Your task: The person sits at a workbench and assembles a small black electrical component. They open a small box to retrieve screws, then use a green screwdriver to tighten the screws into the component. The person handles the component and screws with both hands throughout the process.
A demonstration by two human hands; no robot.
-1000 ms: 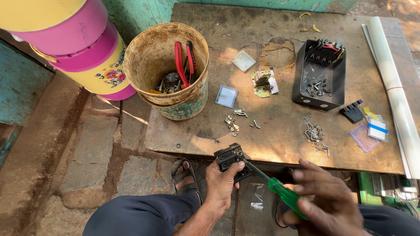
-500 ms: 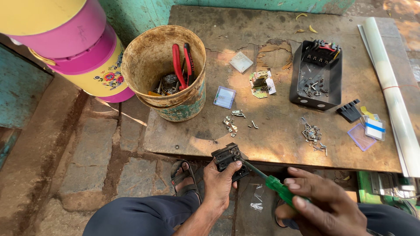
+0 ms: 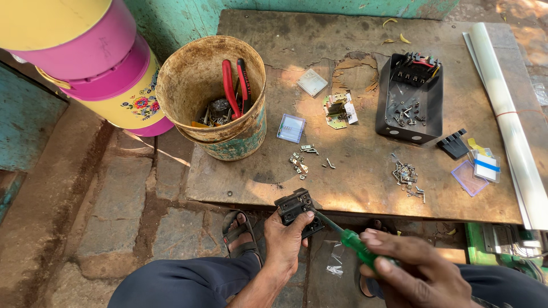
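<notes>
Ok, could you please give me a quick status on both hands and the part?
Left hand grips black switch block at board edge. Right hand holds green screwdriver, tip on the block. Nothing in the way.

Worn brown wooden board (image 3: 365,171) set low over stone paving (image 3: 114,211) — on it a rusty bucket (image 3: 212,97) at the left, a black open box (image 3: 412,100) toward the right, small clear plastic squares (image 3: 291,128), scattered metal bits (image 3: 406,174), a small black part (image 3: 454,145) and a long rolled white sheet (image 3: 508,114) along the right edge
</notes>
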